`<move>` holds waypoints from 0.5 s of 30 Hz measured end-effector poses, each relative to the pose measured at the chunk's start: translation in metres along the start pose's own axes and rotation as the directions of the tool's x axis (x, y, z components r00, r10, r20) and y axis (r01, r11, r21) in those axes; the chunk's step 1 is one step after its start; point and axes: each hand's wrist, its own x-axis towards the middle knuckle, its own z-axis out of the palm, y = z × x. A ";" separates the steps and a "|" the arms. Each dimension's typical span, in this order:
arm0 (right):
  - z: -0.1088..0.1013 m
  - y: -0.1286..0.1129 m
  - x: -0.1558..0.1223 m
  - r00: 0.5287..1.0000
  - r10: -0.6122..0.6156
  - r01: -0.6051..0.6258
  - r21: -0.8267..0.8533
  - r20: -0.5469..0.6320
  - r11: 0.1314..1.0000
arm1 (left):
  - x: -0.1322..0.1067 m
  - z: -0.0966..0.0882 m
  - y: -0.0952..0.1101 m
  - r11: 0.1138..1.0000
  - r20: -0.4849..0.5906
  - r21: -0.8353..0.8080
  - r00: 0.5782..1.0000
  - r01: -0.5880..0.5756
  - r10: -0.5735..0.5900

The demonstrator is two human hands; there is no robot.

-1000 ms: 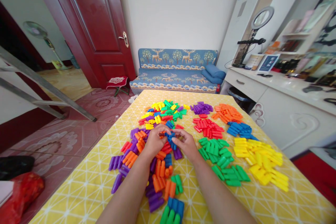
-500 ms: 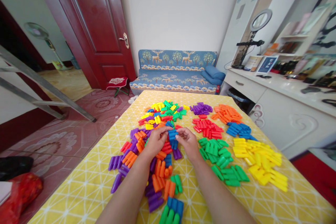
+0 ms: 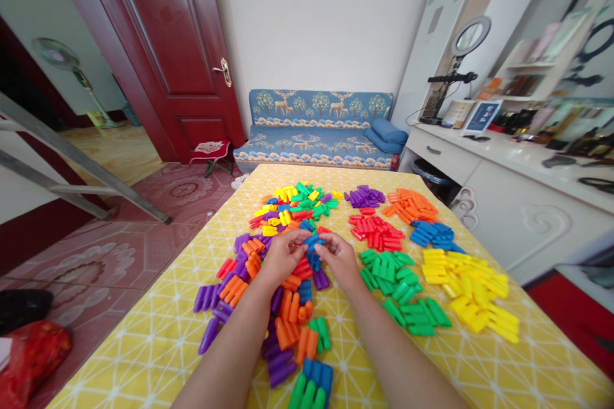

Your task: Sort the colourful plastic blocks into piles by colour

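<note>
Between my two hands is a blue plastic block [image 3: 314,243] made of joined rounded tubes. My left hand [image 3: 286,257] pinches its left side and my right hand [image 3: 339,259] grips its right side, fingers closed on both. Under and around them spreads a mixed heap of such blocks, among them orange ones [image 3: 290,307], purple ones [image 3: 207,298] and red ones [image 3: 302,267]. Another blue block [image 3: 314,262] shows just below the held one. Right of my right hand lies a pile of green blocks [image 3: 387,270].
Single-colour piles stand on the right: purple blocks [image 3: 364,197], red blocks [image 3: 377,232], orange blocks [image 3: 411,206], blue blocks [image 3: 433,234] and yellow blocks [image 3: 472,287]. A yellow patterned cloth [image 3: 158,332] covers the table. Beyond are a blue sofa [image 3: 316,131] and a white dresser [image 3: 527,172].
The blue block has tilted in my fingers, now showing less of its broad face. Both hands stay in nearly the same place. The whole view has shifted slightly.
</note>
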 end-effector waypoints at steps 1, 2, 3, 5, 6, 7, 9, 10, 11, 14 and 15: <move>0.000 0.000 -0.001 1.000 -0.010 0.010 -0.022 -0.004 1.000 | 0.000 0.000 0.001 1.000 -0.004 0.004 1.000 -0.002 0.002; 0.000 0.000 -0.002 0.999 -0.031 0.030 -0.046 -0.015 0.999 | 0.000 0.000 0.001 1.000 -0.009 0.014 1.000 -0.005 0.005; 0.001 -0.002 -0.004 0.998 -0.061 0.059 -0.069 -0.035 0.996 | -0.001 0.000 0.002 1.000 -0.013 0.028 1.000 -0.008 0.008; 0.000 -0.010 -0.008 0.987 -0.134 0.123 -0.111 -0.095 0.986 | -0.001 -0.001 0.004 0.998 -0.016 0.059 1.000 -0.007 0.008; -0.001 -0.017 -0.009 0.977 -0.167 0.151 -0.127 -0.133 0.980 | -0.001 -0.001 0.004 0.997 -0.013 0.079 1.000 -0.005 0.006; -0.003 -0.026 -0.008 0.964 -0.198 0.175 -0.141 -0.177 0.975 | -0.001 -0.002 0.005 0.995 -0.005 0.101 1.000 -0.006 0.006; -0.015 -0.047 -0.003 0.934 -0.249 0.212 -0.165 -0.255 0.963 | -0.001 -0.002 0.005 0.989 0.004 0.148 1.000 -0.013 0.013; -0.025 -0.057 0.003 0.917 -0.273 0.229 -0.177 -0.292 0.957 | 0.000 -0.003 0.005 0.986 0.006 0.167 1.000 -0.020 0.019; -0.039 -0.067 0.011 0.899 -0.291 0.239 -0.189 -0.327 0.952 | 0.000 -0.003 0.005 0.983 0.007 0.182 1.000 -0.025 0.024; -0.100 -0.085 0.039 0.847 -0.300 0.202 -0.257 -0.439 0.945 | 0.000 -0.003 0.003 0.979 0.001 0.202 0.999 -0.037 0.037; -0.126 -0.086 0.049 0.825 -0.300 0.171 -0.294 -0.479 0.940 | 0.000 -0.003 0.003 0.978 0.002 0.204 0.999 -0.039 0.039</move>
